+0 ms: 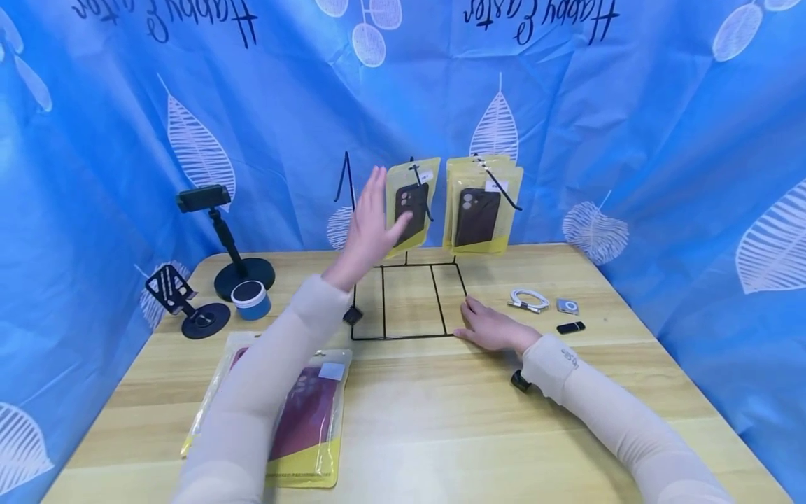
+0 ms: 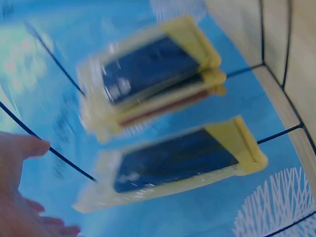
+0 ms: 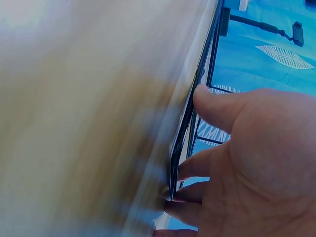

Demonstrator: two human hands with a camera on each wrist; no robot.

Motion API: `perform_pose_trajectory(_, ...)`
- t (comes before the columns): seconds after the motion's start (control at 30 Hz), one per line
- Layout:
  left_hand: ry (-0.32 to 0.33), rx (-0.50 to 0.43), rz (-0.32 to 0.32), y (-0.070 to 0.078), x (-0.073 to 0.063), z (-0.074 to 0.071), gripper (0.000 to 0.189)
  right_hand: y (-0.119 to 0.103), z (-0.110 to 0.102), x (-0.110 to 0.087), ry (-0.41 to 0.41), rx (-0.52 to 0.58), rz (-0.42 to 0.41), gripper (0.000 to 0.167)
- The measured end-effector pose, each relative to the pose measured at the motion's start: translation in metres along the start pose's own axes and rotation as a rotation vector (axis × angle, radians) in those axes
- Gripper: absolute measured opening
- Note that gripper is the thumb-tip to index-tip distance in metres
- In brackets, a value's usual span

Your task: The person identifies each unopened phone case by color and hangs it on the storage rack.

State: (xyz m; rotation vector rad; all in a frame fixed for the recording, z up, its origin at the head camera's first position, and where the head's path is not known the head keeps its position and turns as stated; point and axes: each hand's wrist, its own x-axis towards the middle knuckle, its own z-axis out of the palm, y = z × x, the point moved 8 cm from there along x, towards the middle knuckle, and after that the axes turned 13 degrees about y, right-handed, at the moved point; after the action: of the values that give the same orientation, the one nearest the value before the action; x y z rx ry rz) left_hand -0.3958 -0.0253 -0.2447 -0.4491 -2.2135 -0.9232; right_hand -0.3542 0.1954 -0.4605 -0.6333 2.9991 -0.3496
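Note:
A black wire display rack (image 1: 403, 337) stands on the table. One phone case in a yellow-edged clear pouch (image 1: 411, 213) hangs on its middle hook, and several similar packaged cases (image 1: 481, 210) hang on the right one. My left hand (image 1: 368, 227) is raised beside the middle hook, fingers extended and thumb spread, holding nothing. In the left wrist view, that hand (image 2: 19, 192) is apart from the nearer pouch (image 2: 177, 163). My right hand (image 1: 494, 325) holds the front right corner of the rack base. The right wrist view shows its thumb (image 3: 212, 106) against the black wire.
Packaged red phone cases (image 1: 308, 413) lie partly under my left forearm. Two phone stands (image 1: 236, 266) and a blue-white jar (image 1: 250, 301) stand at left. A white cable (image 1: 529, 301), small square device (image 1: 567, 306) and black stick (image 1: 570, 327) lie at right. Blue cloth (image 1: 403, 105) hangs behind.

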Motion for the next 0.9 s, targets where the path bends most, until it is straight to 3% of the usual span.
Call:
perform_pose_trajectory(0.13,-0.103,0.045,0.171,0.012,-0.053,-0.023,0.077,0.0,0.003,-0.002,-0.009,-0.003,-0.003,0.078)
perform_pose_trajectory(0.2,-0.135,0.084,0.227,0.014,-0.075,-0.035,0.071,-0.001,0.002,-0.001,-0.005,0.0,-0.01,0.078)
perform_pose_trajectory(0.4,-0.281,0.32,0.266,0.002,-0.119,-0.058,0.061,0.001,0.001,0.003,0.007,-0.001,-0.025,0.078)
perform_pose_trajectory(0.57,-0.554,0.509,0.207,-0.028,-0.145,-0.058,0.049,0.005,0.001,0.005,0.007,-0.007,-0.017,0.079)
perform_pose_trajectory(0.73,-0.855,0.638,0.044,-0.079,-0.173,-0.05,0.023,0.005,0.001,0.005,0.0,0.006,-0.011,0.079)
perform_pose_trajectory(0.8,-0.921,0.651,-0.032,-0.098,-0.182,-0.048,0.014,0.005,0.001,0.005,0.0,0.005,-0.013,0.08)
perform_pose_trajectory(0.9,-0.93,0.643,-0.083,-0.116,-0.19,-0.045,0.012,0.004,0.003,0.005,-0.003,0.009,-0.015,0.08)
